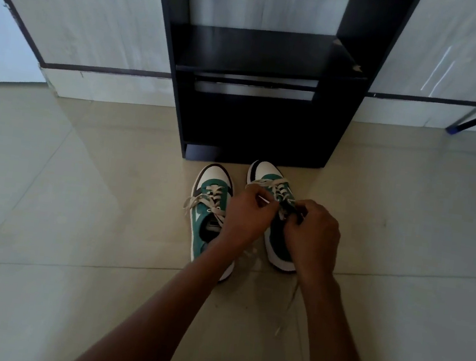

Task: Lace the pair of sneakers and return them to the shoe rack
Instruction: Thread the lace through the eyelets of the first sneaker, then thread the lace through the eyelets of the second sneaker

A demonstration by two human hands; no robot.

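Two green, white and black sneakers stand side by side on the floor, toes toward a black shoe rack (263, 63). The left sneaker (211, 207) has cream laces hanging loose over its side. Over the right sneaker (267, 173), both hands work at the tongue. My left hand (246, 211) pinches the tip of a cream lace (278, 186). My right hand (312, 234) grips the lace at the sneaker's eyelets and hides the shoe's middle. Another stretch of lace trails down along the floor below my right wrist.
The rack's open shelves stand against a pale tiled wall with a dark skirting band (106, 69). A dark pole with a blue tip (453, 128) leans at the right. Beige floor tiles (76, 220) surround the shoes.
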